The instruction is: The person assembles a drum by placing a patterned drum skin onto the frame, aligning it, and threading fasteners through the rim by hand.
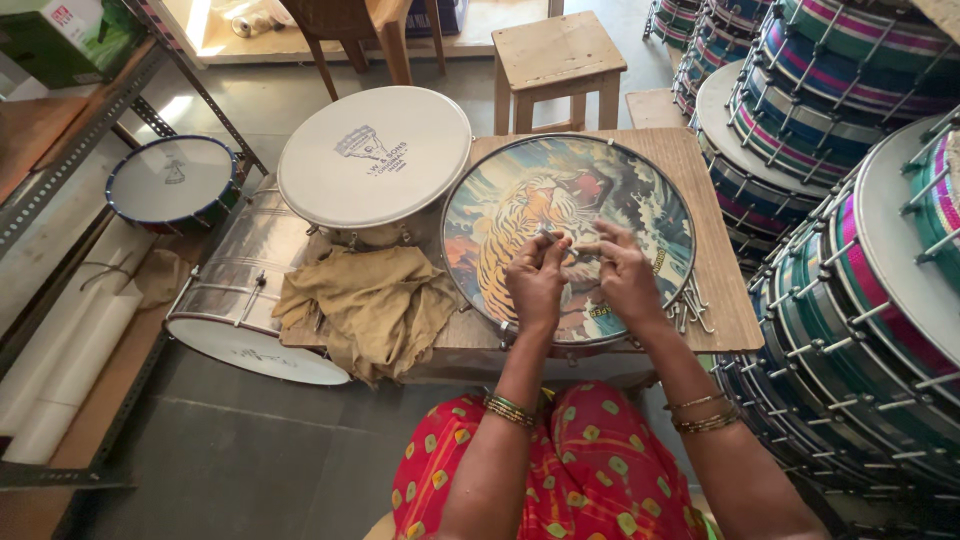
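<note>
Tiger-print drum [500, 215] under both hands, left hand [537, 280] and right hand [625, 275] pinching a small metal part

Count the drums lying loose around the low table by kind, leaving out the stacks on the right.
Tiger-print drum under both hands: 1
White-head drum beside it: 1
Blue-rimmed drum by the shelf: 1
Steel-shell drum on its side: 1
Total: 4

A round drumhead [520, 215] printed with a roaring tiger lies flat directly beneath both hands, its metal hoop reaching past them on every side. Pinched between the fingertips of both hands is a small metal piece [572, 247] (too small to identify).
</note>
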